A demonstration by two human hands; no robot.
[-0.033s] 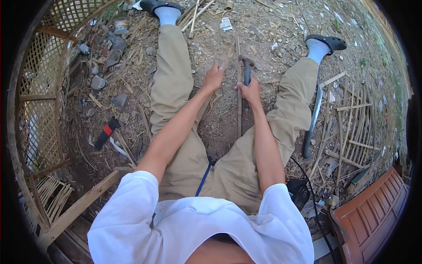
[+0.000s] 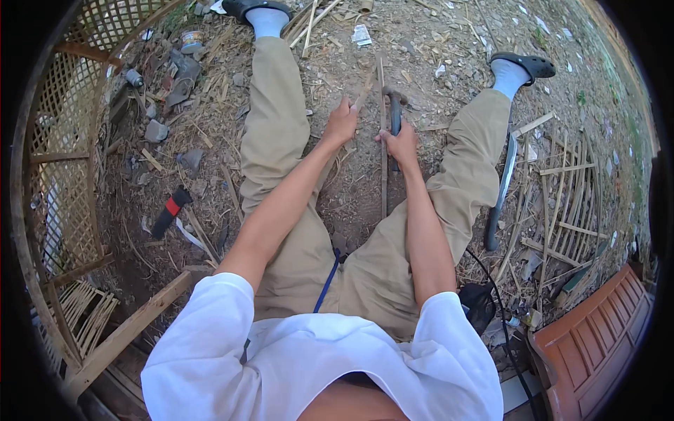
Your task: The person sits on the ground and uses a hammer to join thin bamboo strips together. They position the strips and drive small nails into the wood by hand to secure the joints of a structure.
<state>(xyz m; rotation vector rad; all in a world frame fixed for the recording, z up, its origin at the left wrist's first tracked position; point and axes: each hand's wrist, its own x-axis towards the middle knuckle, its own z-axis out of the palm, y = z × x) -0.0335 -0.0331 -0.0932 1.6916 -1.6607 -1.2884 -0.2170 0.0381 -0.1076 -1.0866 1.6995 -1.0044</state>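
Observation:
Between my outstretched legs, my left hand (image 2: 340,125) is closed around a flat wooden strip (image 2: 366,90), which slants from beyond the fingers back toward my left thigh. My right hand (image 2: 401,145) grips a hammer (image 2: 396,116) by its dark handle, the head pointing away from me. A long thin bamboo strip (image 2: 383,184) runs lengthwise beside the hammer, and the thumb side of my right hand touches it. Whether the fingers also pinch this strip I cannot tell. The two hands are a short way apart, low over the dirt.
A machete (image 2: 507,172) lies beside my right leg, near a slatted bamboo panel (image 2: 576,189). To the left are a black object with a red band (image 2: 170,212), a stone (image 2: 156,131), a wooden beam (image 2: 133,330) and a lattice frame (image 2: 70,126). A brown plastic chair (image 2: 597,344) stands near right.

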